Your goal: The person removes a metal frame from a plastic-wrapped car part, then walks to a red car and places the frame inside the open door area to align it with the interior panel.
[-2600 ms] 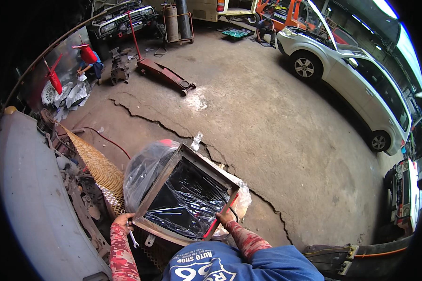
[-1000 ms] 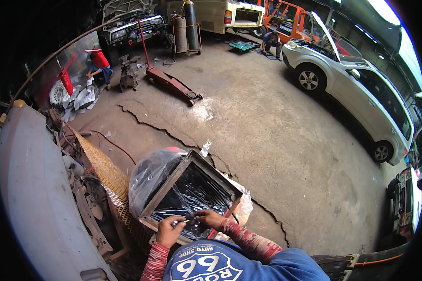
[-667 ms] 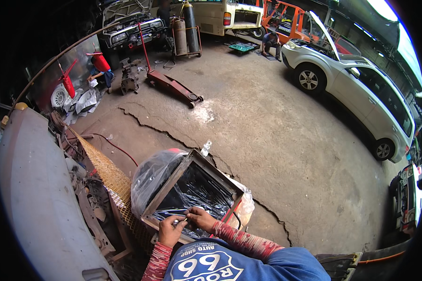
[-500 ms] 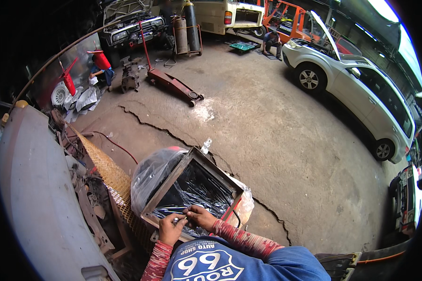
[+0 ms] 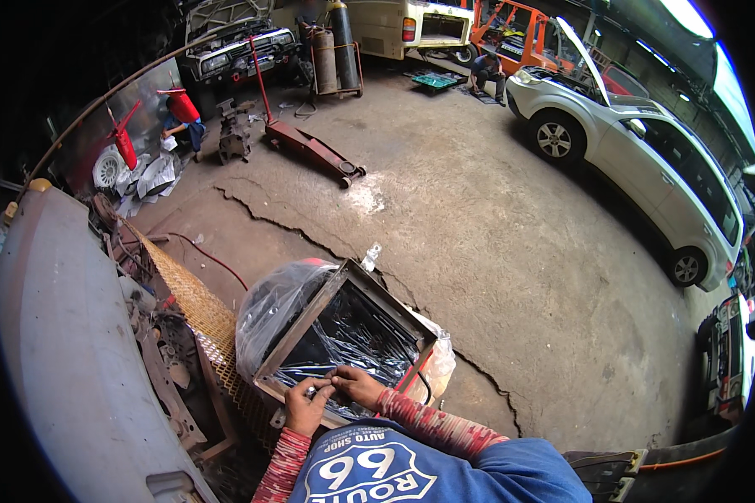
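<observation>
Workshop, concrete floor (image 5: 478, 226), grey-brown and stained, with a pale splotch by the red floor jack (image 5: 310, 149). A long jagged crack (image 5: 287, 228) runs from far left to near right, passing behind the work. Far side: gas cylinders (image 5: 342, 50) on a cart, pale van (image 5: 382, 29), orange forklift (image 5: 522, 38), one person (image 5: 486, 74) sitting low. Far left, another person (image 5: 186, 130), partly hidden behind red hanging parts. Right: white car (image 5: 633, 151), hood raised. Near left: grey body panel (image 5: 54, 335), rusty mesh sheet (image 5: 191, 298) leaning alongside. Near centre, the rectangular metal frame (image 5: 305, 324) lies tilted over dark plastic film (image 5: 344, 327), with clear plastic (image 5: 260, 323) bulging out on its left. Left hand (image 5: 304, 409), over the frame's near side, grips a small shiny metal piece (image 5: 311, 391) between thumb and fingers. Right hand (image 5: 361, 389) meets it at the fingertips, fingers bent in; cannot tell whether they pinch anything. Writing: blue shirt (image 5: 369, 465) carries a large white shield-shaped emblem with numerals, smaller white lettering beyond it, all upside down from here.
</observation>
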The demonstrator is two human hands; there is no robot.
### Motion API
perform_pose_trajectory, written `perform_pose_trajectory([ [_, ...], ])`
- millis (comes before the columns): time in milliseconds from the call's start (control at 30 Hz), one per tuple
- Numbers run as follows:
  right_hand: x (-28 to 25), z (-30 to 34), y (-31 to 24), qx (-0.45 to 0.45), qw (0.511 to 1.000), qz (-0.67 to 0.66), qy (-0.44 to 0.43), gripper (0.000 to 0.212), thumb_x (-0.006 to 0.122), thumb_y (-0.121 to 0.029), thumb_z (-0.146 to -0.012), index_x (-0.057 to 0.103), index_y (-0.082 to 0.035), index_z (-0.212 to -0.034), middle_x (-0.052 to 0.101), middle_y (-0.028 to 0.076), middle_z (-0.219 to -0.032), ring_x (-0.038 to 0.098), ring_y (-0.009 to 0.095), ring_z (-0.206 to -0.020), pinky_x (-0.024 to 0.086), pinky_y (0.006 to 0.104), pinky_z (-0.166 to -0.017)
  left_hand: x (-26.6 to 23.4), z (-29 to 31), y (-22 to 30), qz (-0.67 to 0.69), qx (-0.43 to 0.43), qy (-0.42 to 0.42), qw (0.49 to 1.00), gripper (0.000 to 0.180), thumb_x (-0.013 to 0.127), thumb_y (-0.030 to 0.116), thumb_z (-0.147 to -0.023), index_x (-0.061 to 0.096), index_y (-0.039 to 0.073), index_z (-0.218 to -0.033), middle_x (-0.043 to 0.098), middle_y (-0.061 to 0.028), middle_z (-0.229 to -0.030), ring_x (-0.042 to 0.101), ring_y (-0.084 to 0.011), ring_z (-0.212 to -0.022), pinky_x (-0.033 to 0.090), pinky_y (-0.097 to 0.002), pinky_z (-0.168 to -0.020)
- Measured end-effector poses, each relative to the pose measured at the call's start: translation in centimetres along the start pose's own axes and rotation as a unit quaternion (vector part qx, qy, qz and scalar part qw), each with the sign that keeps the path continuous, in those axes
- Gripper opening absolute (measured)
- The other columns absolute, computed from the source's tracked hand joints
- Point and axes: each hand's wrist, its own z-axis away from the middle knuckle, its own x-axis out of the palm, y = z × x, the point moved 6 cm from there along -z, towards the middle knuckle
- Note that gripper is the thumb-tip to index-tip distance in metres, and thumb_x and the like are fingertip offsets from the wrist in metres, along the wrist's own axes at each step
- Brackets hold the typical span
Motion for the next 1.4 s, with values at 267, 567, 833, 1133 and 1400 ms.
perform_pose_trajectory([
  [267,-0.1,-0.8,1.0,0.000,0.996,-0.093,0.004,0.025,0.051,-0.023,-0.102,0.057,-0.003,-0.114,0.063,0.002,-0.089,0.059,0.009,-0.071,0.048,0.0222,-0.061,0.0,0.0,0.4,-0.053,0.075,-0.005,0.996,0.015,0.073,0.003,-0.078,0.070,-0.002,-0.092,0.071,-0.0123,-0.085,0.068,-0.0206,-0.079,0.052,-0.0317,-0.071],
  [567,-0.2,-0.8,1.3,0.022,0.996,-0.081,0.022,0.026,0.051,-0.019,-0.101,0.060,-0.001,-0.119,0.066,0.002,-0.090,0.060,0.008,-0.073,0.048,0.0219,-0.061,0.0,0.0,0.4,-0.064,0.074,0.015,0.995,0.014,0.073,0.004,-0.077,0.070,-0.001,-0.090,0.071,-0.0128,-0.084,0.068,-0.0215,-0.076,0.051,-0.0326,-0.069],
  [833,0.0,0.4,0.1,0.022,0.999,-0.022,0.043,0.026,0.051,-0.013,-0.100,0.062,0.000,-0.120,0.063,0.002,-0.077,0.053,0.009,-0.059,0.042,0.0225,-0.050,0.2,-0.3,-0.1,-0.079,0.072,-0.001,0.994,0.013,0.074,0.006,-0.077,0.070,-0.001,-0.086,0.071,-0.0132,-0.081,0.068,-0.0210,-0.073,0.051,-0.0321,-0.067],
  [1133,0.3,0.0,-0.2,0.039,0.998,-0.041,0.018,0.031,0.049,-0.010,-0.100,0.056,-0.002,-0.129,0.064,0.003,-0.083,0.059,0.010,-0.064,0.046,0.0227,-0.054,0.1,-0.3,-1.1,-0.047,0.005,0.005,0.999,0.025,0.074,0.006,-0.077,0.068,0.001,-0.100,0.070,-0.0099,-0.090,0.067,-0.0165,-0.077,0.051,-0.0298,-0.066],
  [1400,-0.1,0.4,-0.5,0.050,0.993,-0.107,0.026,0.047,0.050,-0.011,-0.100,0.037,-0.003,-0.145,0.064,0.006,-0.088,0.060,0.012,-0.063,0.046,0.0232,-0.051,0.1,-0.7,-0.4,-0.106,0.077,-0.010,0.991,0.020,0.075,0.004,-0.075,0.067,0.001,-0.093,0.068,-0.0099,-0.088,0.065,-0.0195,-0.077,0.050,-0.0305,-0.064],
])
